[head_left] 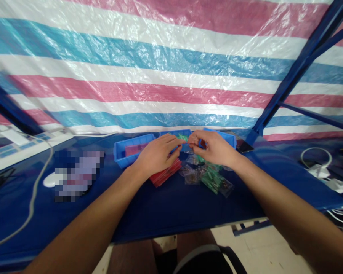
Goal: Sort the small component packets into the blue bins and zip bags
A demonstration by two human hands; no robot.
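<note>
My left hand (161, 153) is closed in a pinch above a stack of red packets (166, 174). Close to its right, my right hand (208, 146) also has its fingers pressed together, the two sets of fingertips nearly meeting. What either hand holds is too small to make out. Clear bags with green pieces (213, 178) lie below my right hand. Behind the hands stand a left blue bin (120, 154) with reddish packets inside, a middle blue bin (171, 133) with green pieces, and a right blue bin (231, 140), partly hidden.
A white mouse (53, 180) and a blurred-out flat object (81, 175) lie at left, near a white cable (32, 201) and a power strip (20, 149). A dark phone-like item (244, 145) sits behind my right wrist. A coiled white cable (316, 161) is at right.
</note>
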